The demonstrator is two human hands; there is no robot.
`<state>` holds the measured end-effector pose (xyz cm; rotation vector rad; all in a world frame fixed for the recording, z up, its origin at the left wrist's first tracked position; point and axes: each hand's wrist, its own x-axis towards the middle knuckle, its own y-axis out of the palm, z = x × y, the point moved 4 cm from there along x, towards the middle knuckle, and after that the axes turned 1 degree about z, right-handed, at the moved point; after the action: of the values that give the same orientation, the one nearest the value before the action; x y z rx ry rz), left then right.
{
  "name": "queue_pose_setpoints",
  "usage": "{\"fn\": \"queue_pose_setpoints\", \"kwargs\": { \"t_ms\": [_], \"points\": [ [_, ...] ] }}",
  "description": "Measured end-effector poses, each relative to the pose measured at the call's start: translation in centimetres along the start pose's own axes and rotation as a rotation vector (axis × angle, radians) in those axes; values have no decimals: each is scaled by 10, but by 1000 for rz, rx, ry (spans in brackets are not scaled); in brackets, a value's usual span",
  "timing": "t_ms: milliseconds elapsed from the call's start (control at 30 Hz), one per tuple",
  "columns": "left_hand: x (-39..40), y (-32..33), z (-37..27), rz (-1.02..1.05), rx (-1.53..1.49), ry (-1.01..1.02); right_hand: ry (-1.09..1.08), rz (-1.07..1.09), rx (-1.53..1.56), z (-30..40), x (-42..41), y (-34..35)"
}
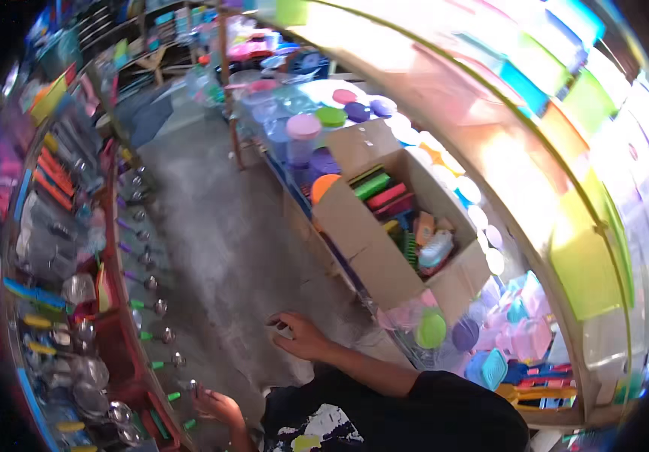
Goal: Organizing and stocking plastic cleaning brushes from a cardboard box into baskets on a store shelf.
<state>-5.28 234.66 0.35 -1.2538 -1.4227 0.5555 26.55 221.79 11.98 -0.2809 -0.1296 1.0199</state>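
Observation:
My right hand [300, 337] is over the concrete aisle floor [211, 226], fingers loosely curled with a gap at the thumb. Nothing shows between them. Lower in the view, my left hand [217, 404] is beside a row of utensils with metal heads and green handles [163, 335] along the left rack's edge. A small metal end [193, 385] meets its fingertips; whether they grip it is unclear. On the right-hand display, an open cardboard box [367, 260] contains green and red packs [386, 195], brushes [436, 248] and other small goods.
Left of the aisle, a rack holds a red plastic bin [118, 344] and more metal utensils [91, 370]. Lidded plastic containers [303, 135] stand around the box. A wooden post [225, 85] rises at the display's far end. Large plastic tubs [590, 254] fill the right side.

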Motion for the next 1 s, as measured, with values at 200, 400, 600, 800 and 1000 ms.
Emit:
{"fn": "queue_pose_setpoints", "kwargs": {
  "t_ms": [200, 400, 600, 800, 1000],
  "points": [
    [45, 33, -99, 80, -481, 303, -90, -49, -63, 84, -23, -77],
    [81, -11, -260, 618, -834, 573, -171, -302, -351, 128, -31, -204],
    [87, -85, -388, 799, -954, 930, -2, -430, -821, 70, 2, -318],
    [72, -105, -438, 923, -1161, 1113, 554, -288, -864, 0, 40, -333],
    [64, -98, -439, 1093, -1154, 1040, 347, -475, -740, -1, 28, -353]
  ]
}}
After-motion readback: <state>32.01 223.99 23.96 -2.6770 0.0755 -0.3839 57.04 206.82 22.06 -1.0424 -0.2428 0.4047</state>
